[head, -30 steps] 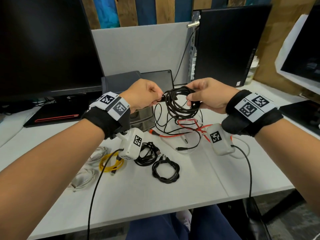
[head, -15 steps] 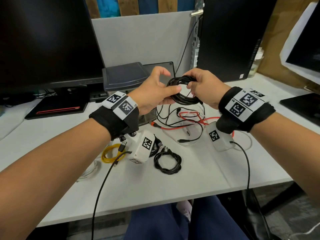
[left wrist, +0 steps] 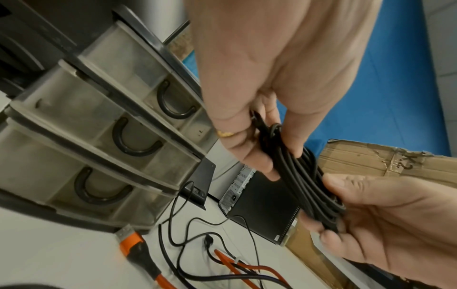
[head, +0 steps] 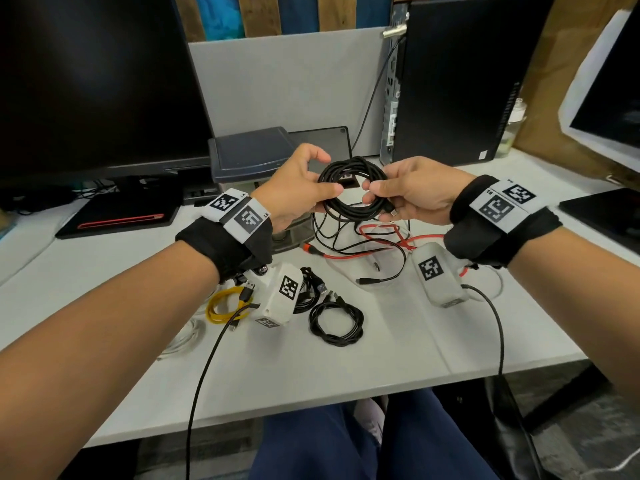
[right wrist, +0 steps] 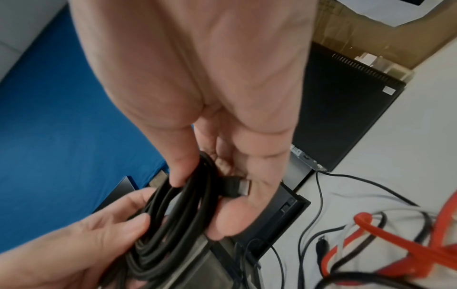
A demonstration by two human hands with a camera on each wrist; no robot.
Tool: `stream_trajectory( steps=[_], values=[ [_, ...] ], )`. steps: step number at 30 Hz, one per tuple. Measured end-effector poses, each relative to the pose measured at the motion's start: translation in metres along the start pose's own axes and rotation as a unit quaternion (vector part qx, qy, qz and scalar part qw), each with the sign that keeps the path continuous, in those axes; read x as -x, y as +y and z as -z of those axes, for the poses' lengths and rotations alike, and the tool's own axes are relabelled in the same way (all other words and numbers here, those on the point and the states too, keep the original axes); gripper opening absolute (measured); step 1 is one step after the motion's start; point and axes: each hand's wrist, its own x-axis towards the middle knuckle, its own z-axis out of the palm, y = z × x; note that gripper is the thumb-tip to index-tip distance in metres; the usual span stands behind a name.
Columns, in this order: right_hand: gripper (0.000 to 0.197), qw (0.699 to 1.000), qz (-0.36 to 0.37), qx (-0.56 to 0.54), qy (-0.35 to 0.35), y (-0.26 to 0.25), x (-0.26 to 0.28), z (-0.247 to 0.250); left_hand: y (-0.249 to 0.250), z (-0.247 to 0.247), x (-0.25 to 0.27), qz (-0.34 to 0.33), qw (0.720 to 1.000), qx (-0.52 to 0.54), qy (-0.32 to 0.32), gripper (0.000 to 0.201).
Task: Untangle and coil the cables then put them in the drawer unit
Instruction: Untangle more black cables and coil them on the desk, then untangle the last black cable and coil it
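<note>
Since a second ago the black cable coil (head: 353, 192) has gone from hanging upright between the fists to a flatter ring held by both hands, and the left fingers have loosened. At the far left a dark monitor (head: 93, 81) stands at the back of the worktop (head: 381, 344), and coiled yellow cable (head: 221, 304) lies near the front with a pale coil beside it. The left hand (head: 298, 188) pinches the coil's left side between thumb and fingers, the upper fingers loosely curled above it. Behind it sits the drawer unit (left wrist: 103, 125), three translucent drawers all pushed in, each with a dark U-shaped handle. A small black coil (head: 336, 323) rests on the worktop below the hands, with bare white surface between it and the front edge. The right hand (head: 412, 192) grips the coil's right side, fingers curled, the cable's plug (right wrist: 237, 187) pressed against its fingers. Under it a loose tangle of red cable (head: 381, 237) and thin black leads spreads on the worktop. A black computer tower (head: 453, 81) stands at the rear right. The wristbands carry square coded markers; their small letters are too small to read.
</note>
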Motion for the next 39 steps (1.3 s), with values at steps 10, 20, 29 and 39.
stream_trajectory(
  steps=[10,20,29,39],
  values=[
    [0.023,0.884,-0.036,0.464,0.048,0.029,0.004,-0.011,-0.021,0.006,0.009,0.084,0.990,-0.114,-0.014,0.024],
    [0.020,0.792,-0.100,0.599,0.061,0.053,-0.007,0.007,-0.017,0.015,0.020,0.186,0.965,-0.170,-0.075,0.024],
    [0.017,0.760,-0.165,0.605,0.171,0.038,-0.012,0.054,-0.017,-0.001,0.014,0.204,0.965,-0.136,-0.091,0.021],
    [0.019,0.959,0.048,0.125,0.248,0.005,-0.009,0.054,-0.022,-0.042,-0.005,0.180,0.890,-0.386,-0.165,0.032]
  ],
)
